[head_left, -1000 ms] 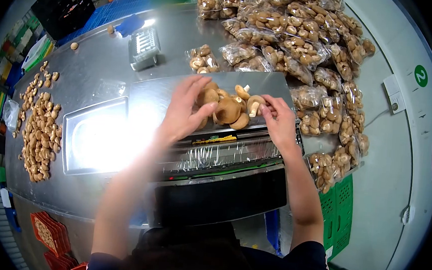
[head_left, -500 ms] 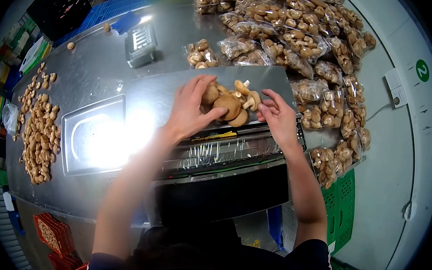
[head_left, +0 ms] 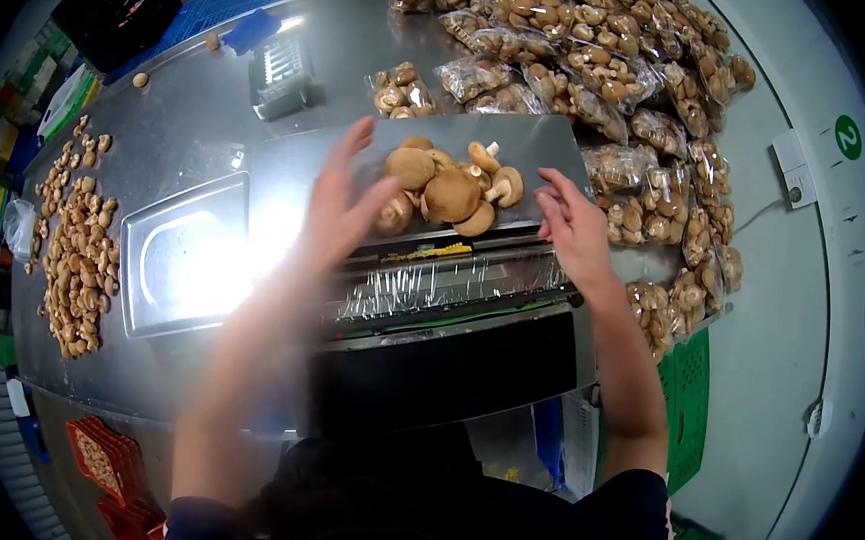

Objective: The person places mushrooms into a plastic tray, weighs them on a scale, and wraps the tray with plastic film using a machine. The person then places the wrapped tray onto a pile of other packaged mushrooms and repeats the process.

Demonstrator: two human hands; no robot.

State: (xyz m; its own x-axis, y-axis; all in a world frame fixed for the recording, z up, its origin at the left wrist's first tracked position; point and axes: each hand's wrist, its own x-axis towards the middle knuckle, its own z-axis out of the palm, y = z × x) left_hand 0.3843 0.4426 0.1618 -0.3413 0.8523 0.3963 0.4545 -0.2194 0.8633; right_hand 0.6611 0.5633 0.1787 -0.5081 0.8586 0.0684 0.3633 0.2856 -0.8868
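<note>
A small heap of brown mushrooms (head_left: 453, 196) lies on the metal plate (head_left: 536, 147) of a wrapping machine in front of me. Left of the heap is my left hand (head_left: 335, 198), somewhat blurred, its fingers stretched and apart, holding nothing. My right hand (head_left: 573, 230) hovers just right of the heap, fingers loosely spread, with no mushroom in it. Clear plastic film (head_left: 421, 287) stretches across the machine's front, below the mushrooms.
Bagged mushrooms (head_left: 607, 67) are piled at the back right. Loose mushrooms (head_left: 82, 266) spread over the table's left side, beside a shallow metal tray (head_left: 130, 289). A clear plastic container (head_left: 280, 79) stands behind. Green crates (head_left: 685, 418) are low at right, red crates (head_left: 108, 458) low at left.
My left hand has drawn away leftward from the mushrooms, uncovering more of the heap. My right hand has shifted slightly right, off the mushroom it was touching.
</note>
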